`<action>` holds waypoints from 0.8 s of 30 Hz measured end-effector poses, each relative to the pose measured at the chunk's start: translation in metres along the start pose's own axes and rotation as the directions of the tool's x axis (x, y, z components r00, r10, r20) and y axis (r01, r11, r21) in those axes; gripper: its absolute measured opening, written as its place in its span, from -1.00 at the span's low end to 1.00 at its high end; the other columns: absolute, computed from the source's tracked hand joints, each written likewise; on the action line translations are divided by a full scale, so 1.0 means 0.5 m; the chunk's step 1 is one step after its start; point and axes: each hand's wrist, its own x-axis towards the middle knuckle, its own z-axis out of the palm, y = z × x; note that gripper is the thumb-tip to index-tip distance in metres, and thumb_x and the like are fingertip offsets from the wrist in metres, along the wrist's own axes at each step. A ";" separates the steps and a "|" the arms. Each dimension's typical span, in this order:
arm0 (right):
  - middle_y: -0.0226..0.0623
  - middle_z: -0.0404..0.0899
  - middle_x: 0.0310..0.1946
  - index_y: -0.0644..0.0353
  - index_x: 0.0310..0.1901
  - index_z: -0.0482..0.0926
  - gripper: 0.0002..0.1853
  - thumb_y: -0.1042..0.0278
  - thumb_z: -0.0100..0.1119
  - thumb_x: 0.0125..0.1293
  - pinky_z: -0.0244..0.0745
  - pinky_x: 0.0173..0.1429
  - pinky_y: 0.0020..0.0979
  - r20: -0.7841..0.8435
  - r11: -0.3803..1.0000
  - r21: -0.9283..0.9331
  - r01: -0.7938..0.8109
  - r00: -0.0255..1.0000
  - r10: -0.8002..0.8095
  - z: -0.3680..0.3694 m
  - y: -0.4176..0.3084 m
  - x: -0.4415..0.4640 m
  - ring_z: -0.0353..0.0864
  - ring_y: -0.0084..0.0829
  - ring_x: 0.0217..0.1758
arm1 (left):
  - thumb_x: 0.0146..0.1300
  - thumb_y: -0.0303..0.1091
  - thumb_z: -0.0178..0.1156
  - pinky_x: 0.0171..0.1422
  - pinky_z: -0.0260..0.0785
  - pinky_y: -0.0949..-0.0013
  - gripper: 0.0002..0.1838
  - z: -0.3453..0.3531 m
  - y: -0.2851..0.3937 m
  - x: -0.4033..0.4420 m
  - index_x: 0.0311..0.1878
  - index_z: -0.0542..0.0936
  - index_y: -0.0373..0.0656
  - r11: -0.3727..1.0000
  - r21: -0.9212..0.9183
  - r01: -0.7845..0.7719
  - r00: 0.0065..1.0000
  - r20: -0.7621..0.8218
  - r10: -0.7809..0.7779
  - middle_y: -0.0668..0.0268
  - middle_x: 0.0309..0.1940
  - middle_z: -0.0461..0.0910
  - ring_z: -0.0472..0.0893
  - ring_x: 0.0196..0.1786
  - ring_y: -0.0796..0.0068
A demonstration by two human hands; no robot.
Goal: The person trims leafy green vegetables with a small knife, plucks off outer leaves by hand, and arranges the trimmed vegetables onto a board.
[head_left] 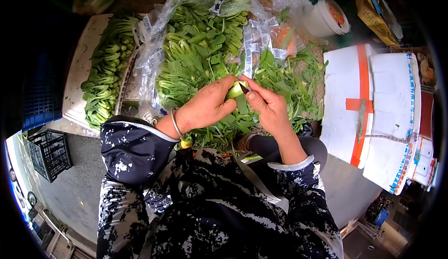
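Note:
My left hand (205, 104), with a bangle at its wrist, is closed around a bok choy (236, 91), whose pale green base points right. Thumb and fingers of my right hand (270, 106) pinch a small dark-bladed knife (244, 89) that touches the base; its handle is mostly hidden in the hand. Beneath both hands lies a heap of loose green leaves (275, 79). Just beyond, a clear plastic bag (151, 67) lies open around many leafy greens (186, 60). The leafy end of the held bok choy is hidden by my left hand.
Trimmed bok choy (109, 67) lie in rows on a pale board (77, 81) at left. White foam boxes (347, 79) with red tape stand at right. A white bucket (322, 18) sits at the back right, and a black crate (49, 154) is on the ground at left.

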 end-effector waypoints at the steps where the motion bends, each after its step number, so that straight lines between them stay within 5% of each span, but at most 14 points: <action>1: -0.45 0.49 -0.49 0.18 0.12 0.44 -0.58 0.17 0.10 0.28 0.31 -0.33 -0.62 0.009 0.998 0.063 0.005 1.000 -0.006 -0.001 0.002 0.001 0.34 -0.72 -0.46 | 0.08 -0.44 -0.03 -0.20 0.33 0.28 -0.66 0.000 0.000 -0.001 -0.04 0.31 -0.26 1.000 0.012 0.006 1.000 0.006 -0.007 0.11 -0.37 0.41 0.47 -0.31 0.15; 5: -0.40 0.60 -0.27 0.20 0.09 0.46 -0.61 0.22 0.09 0.29 0.37 -0.16 -0.64 0.054 0.975 0.217 -0.048 0.998 0.037 -0.008 0.016 0.001 0.44 -0.72 -0.31 | 0.07 -0.45 -0.03 -0.21 0.33 0.31 -0.68 0.005 -0.004 -0.004 -0.06 0.32 -0.26 0.999 -0.016 -0.031 0.999 -0.014 0.030 0.15 -0.38 0.41 0.47 -0.32 0.24; 6: -0.39 0.61 -0.21 0.21 0.09 0.46 -0.62 0.22 0.08 0.29 0.37 -0.13 -0.64 0.066 0.967 0.247 -0.067 0.996 0.052 -0.008 0.017 0.001 0.46 -0.72 -0.27 | 0.05 -0.42 0.01 -0.22 0.33 0.25 -0.67 0.004 0.001 -0.004 -0.08 0.33 -0.28 0.997 -0.077 -0.022 1.000 -0.019 0.021 0.08 -0.39 0.43 0.48 -0.32 0.13; 12: -0.31 0.56 -0.03 0.25 0.03 0.50 -0.66 0.26 0.08 0.29 0.38 0.01 -0.59 0.033 0.981 0.194 -0.006 0.999 0.000 -0.002 0.017 -0.006 0.51 -0.64 -0.09 | 0.07 -0.36 0.17 -0.27 0.36 0.23 -0.70 0.012 0.012 -0.007 -0.15 0.42 -0.27 0.981 -0.193 0.033 0.998 -0.047 -0.043 0.08 -0.43 0.49 0.52 -0.37 0.08; 14: -0.36 0.61 -0.22 0.26 0.02 0.51 -0.66 0.25 0.08 0.30 0.40 -0.14 -0.62 0.025 0.968 0.251 -0.002 1.000 -0.004 -0.002 0.022 -0.005 0.49 -0.68 -0.25 | 0.07 -0.35 0.20 -0.28 0.37 0.25 -0.71 0.012 0.008 -0.007 -0.17 0.45 -0.27 0.976 -0.213 0.054 0.997 -0.046 -0.065 0.09 -0.41 0.51 0.54 -0.36 0.09; 16: -0.45 0.53 -0.44 0.25 0.01 0.52 -0.67 0.23 0.07 0.30 0.32 -0.31 -0.64 0.047 0.954 0.298 -0.041 0.998 0.028 -0.006 0.029 -0.006 0.39 -0.74 -0.42 | 0.13 -0.35 0.22 -0.34 0.33 0.43 -0.73 0.014 0.001 -0.007 -0.17 0.47 -0.30 0.990 -0.111 -0.087 0.992 -0.105 0.076 0.25 -0.47 0.49 0.45 -0.44 0.50; 20: -0.63 0.16 -0.69 0.27 0.03 0.51 -0.63 0.19 0.05 0.31 0.02 -0.54 -0.63 0.046 0.873 0.464 -0.153 0.988 0.149 -0.012 0.031 0.002 0.07 -0.78 -0.62 | 0.15 -0.35 0.19 -0.31 0.35 0.43 -0.72 0.010 -0.003 -0.011 -0.13 0.47 -0.32 0.993 -0.110 -0.028 0.997 -0.076 0.020 0.22 -0.43 0.52 0.47 -0.43 0.46; 21: -0.55 0.36 -0.66 0.32 0.04 0.49 -0.60 0.18 0.05 0.31 0.19 -0.48 -0.62 0.083 0.871 0.458 -0.178 0.984 0.157 -0.031 0.040 0.009 0.24 -0.72 -0.59 | 0.16 -0.35 0.19 -0.28 0.36 0.43 -0.72 0.011 -0.011 -0.009 -0.12 0.47 -0.31 0.989 0.007 -0.145 0.973 -0.179 0.144 0.20 -0.41 0.52 0.48 -0.42 0.46; 22: -0.55 0.36 -0.66 0.32 0.04 0.49 -0.60 0.18 0.05 0.31 0.19 -0.48 -0.62 0.086 0.872 0.454 -0.180 0.984 0.158 -0.049 0.069 0.025 0.24 -0.72 -0.59 | 0.17 -0.34 0.18 -0.26 0.36 0.43 -0.72 0.011 -0.015 -0.010 -0.11 0.47 -0.30 0.960 0.135 -0.245 0.925 -0.264 0.273 0.18 -0.40 0.52 0.48 -0.41 0.46; 23: -0.47 0.45 -0.59 0.34 0.05 0.48 -0.57 0.15 0.08 0.29 0.26 -0.43 -0.60 -0.132 0.982 0.105 -0.159 0.976 0.172 -0.065 0.115 0.043 0.32 -0.67 -0.56 | 0.17 -0.34 0.18 -0.26 0.36 0.43 -0.72 0.004 -0.008 -0.015 -0.11 0.47 -0.30 0.960 0.134 -0.245 0.924 -0.268 0.273 0.18 -0.40 0.52 0.48 -0.41 0.46; 24: -0.39 0.54 -0.52 0.35 0.05 0.47 -0.53 0.12 0.11 0.27 0.33 -0.38 -0.57 -0.336 0.947 -0.260 -0.191 0.937 0.096 -0.080 0.163 0.053 0.40 -0.61 -0.53 | 0.17 -0.35 0.16 -0.25 0.36 0.45 -0.74 -0.008 0.004 -0.019 -0.12 0.47 -0.29 0.986 0.047 -0.157 0.957 -0.241 0.164 0.19 -0.38 0.52 0.48 -0.39 0.49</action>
